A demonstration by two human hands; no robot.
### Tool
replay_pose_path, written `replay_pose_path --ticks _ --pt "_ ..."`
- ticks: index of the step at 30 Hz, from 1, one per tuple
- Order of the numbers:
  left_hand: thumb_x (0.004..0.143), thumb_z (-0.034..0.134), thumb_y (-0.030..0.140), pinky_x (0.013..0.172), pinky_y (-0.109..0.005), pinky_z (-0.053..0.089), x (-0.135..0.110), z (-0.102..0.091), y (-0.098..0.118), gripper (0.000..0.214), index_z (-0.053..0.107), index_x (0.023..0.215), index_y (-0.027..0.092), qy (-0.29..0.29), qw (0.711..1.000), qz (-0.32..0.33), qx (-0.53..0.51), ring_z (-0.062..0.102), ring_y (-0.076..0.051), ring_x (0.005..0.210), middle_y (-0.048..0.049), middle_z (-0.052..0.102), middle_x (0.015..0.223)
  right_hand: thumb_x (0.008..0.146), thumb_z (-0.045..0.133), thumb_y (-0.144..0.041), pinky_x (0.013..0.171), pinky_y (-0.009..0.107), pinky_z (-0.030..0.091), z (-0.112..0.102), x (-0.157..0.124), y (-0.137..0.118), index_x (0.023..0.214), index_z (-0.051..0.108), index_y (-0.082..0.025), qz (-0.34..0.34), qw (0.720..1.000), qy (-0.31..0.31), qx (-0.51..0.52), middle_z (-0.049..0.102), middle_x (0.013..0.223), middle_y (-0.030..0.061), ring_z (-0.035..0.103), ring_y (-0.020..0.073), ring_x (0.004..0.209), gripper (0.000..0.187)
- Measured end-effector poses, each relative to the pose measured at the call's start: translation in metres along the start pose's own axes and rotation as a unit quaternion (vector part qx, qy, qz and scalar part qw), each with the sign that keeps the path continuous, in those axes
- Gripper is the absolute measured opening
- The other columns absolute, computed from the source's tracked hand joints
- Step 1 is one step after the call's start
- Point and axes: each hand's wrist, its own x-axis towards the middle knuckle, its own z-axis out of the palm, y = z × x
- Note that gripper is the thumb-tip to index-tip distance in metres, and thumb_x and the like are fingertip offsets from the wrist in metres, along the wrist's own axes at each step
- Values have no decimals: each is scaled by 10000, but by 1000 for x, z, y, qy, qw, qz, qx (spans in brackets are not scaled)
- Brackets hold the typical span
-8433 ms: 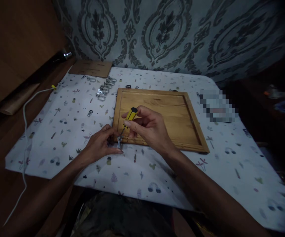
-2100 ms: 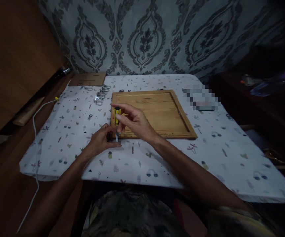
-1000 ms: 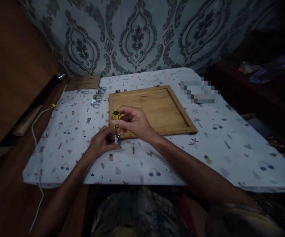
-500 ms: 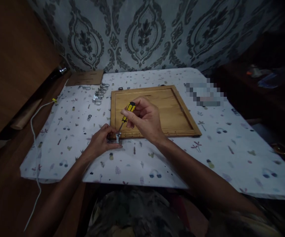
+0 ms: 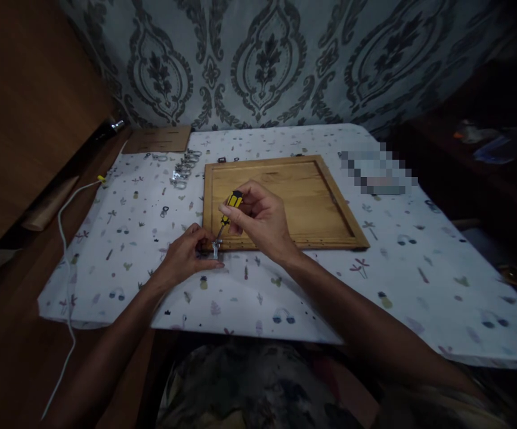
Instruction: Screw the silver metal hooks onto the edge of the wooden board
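Note:
A yellow and black screwdriver (image 5: 233, 207) is pinched in my right hand (image 5: 265, 220), its shaft slanting down to the left. Its tip meets a small metal hinge (image 5: 216, 248) at the near left corner of a framed wooden panel (image 5: 285, 199). Fingers of my left hand (image 5: 187, 255) close around the hinge, with the thumb below and the other fingers on the panel's edge. The panel lies flat on the table, recessed side up, and small dark holes dot its near edge. Any screw under the tip is too small to make out.
Several metal hinges (image 5: 186, 167) lie in a row left of the panel. Behind them is a piece of cardboard (image 5: 157, 140). A white cord (image 5: 65, 256) hangs over the table's left side. A patterned cloth (image 5: 142, 310) covers the table, which meets a papered wall (image 5: 267, 71).
The view has shifted slightly. My right hand and the screwdriver handle have moved slightly down, while my left hand stays at the hinge.

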Motion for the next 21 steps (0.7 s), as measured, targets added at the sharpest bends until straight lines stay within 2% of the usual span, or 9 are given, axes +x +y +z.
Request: replay_pose_path --ticks 3,7,11,15,18,21 --pt "664 941 399 732 -305 419 0 0 0 474 649 993 224 -3 1000 -2 -4 548 -178 812 16 534 936 752 887 -504 458 194 515 -1 0 0 915 569 -222 -10 1000 -21 4 626 797 -58 567 53 495 455" --pt "670 936 403 732 -308 422 0 -1 0 465 654 991 221 -2 1000 3 -4 552 -180 814 16 536 931 882 768 -537 522 203 541 -3 0 -1 1170 650 -215 -37 997 -64 -4 652 867 -27 638 66 550 447" --pt "658 943 396 721 -307 414 0 -1 2 470 658 988 220 1 1000 2 9 549 -179 808 17 541 925 840 815 -504 447 192 490 -2 2 -4 1024 655 -197 -19 999 -46 -15 655 901 -19 582 43 479 393" --pt "665 936 398 727 -309 417 -1 -1 3 454 649 974 227 3 1000 -1 -2 553 -178 807 18 547 925 744 887 -505 397 188 445 2 6 -5 893 561 -211 9 999 -38 -5 646 837 -41 531 40 441 463" --pt "652 943 384 731 -312 421 0 -1 4 455 647 961 228 7 1000 -1 -6 556 -182 809 18 548 913 729 893 -513 432 187 472 3 10 -6 905 563 -215 8 998 -54 2 615 782 -61 569 57 477 479" --pt "640 947 364 735 -315 422 0 -1 5 456 649 955 224 3 1000 -8 1 562 -189 822 15 548 915 799 840 -501 485 201 508 1 12 -8 1029 640 -192 5 996 -87 -7 632 796 -47 605 68 509 434"
